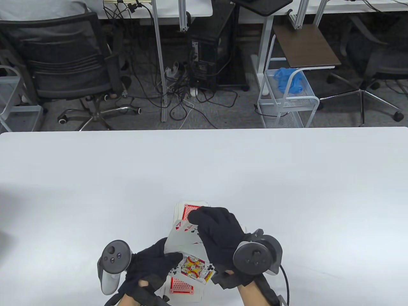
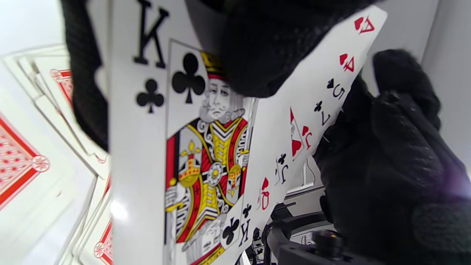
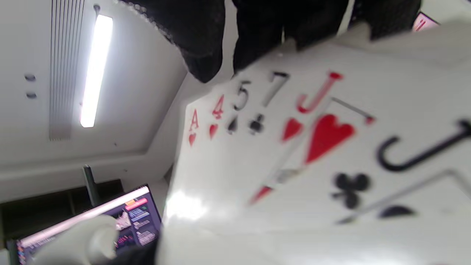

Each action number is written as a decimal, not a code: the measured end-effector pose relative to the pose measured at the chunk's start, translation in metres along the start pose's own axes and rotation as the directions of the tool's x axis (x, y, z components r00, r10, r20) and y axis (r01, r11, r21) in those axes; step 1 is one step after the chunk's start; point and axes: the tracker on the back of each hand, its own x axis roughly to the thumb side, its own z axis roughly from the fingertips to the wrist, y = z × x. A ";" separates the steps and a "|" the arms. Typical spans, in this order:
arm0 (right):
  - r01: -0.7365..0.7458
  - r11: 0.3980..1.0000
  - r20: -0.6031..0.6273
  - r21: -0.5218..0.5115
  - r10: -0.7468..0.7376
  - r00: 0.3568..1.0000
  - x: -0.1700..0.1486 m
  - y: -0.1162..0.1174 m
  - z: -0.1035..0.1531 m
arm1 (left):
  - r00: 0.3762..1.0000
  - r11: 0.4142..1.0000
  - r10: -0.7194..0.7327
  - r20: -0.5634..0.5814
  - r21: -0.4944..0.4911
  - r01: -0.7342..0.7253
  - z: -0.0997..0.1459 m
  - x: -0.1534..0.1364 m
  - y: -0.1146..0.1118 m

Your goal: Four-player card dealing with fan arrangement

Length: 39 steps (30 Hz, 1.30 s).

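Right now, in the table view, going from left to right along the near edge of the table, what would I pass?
Left tracker → left hand → fan of face-up cards → right hand → right tracker. Face-down cards lie under the fan; their place in the order is unclear.

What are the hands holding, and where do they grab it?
A fan of face-up cards. The left hand pinches its lower corner near the king of clubs; the right hand holds the fan's top edge, fingers curled over it.
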 end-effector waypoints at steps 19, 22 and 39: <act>-0.055 0.987 -0.108 0.150 0.071 0.992 -0.007 -0.016 -0.003 | 0.986 0.987 0.158 -0.043 0.027 -0.157 0.000 -0.011 0.012; -0.049 0.983 -0.115 0.175 0.070 0.991 -0.009 -0.015 -0.002 | 0.979 0.979 0.201 -0.046 0.037 -0.199 0.001 -0.012 0.013; -0.088 0.959 -0.117 0.270 0.123 0.985 -0.013 -0.004 -0.003 | 0.987 0.989 0.150 -0.049 0.023 -0.149 0.000 -0.012 0.015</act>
